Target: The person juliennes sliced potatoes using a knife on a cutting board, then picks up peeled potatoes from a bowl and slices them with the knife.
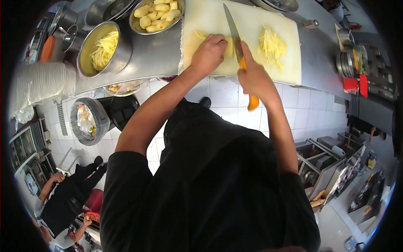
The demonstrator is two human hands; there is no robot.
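My right hand (257, 82) is wrapped round the yellow-orange handle of a kitchen knife (233, 27). The long blade points away over a white cutting board (210, 12). Just left of the blade, my left hand (209, 53) has its fingers curled down on pale yellow potato (229, 47), mostly hidden under them. More potato slices (200, 34) lie beyond its knuckles. A heap of thin potato strips (272, 44) sits on the right of the board. Left of the board, a deep steel pot (121, 54) contains more strips, and a steel bowl (135, 26) contains peeled potatoes.
A small shaker (310, 24) stands right of the board. Stacked plastic lids or containers (42, 86) line the counter's left end. A lined waste bin (77, 130) stands on the tiled floor. Another person (63, 206) works at lower left; stove equipment (331, 164) is at right.
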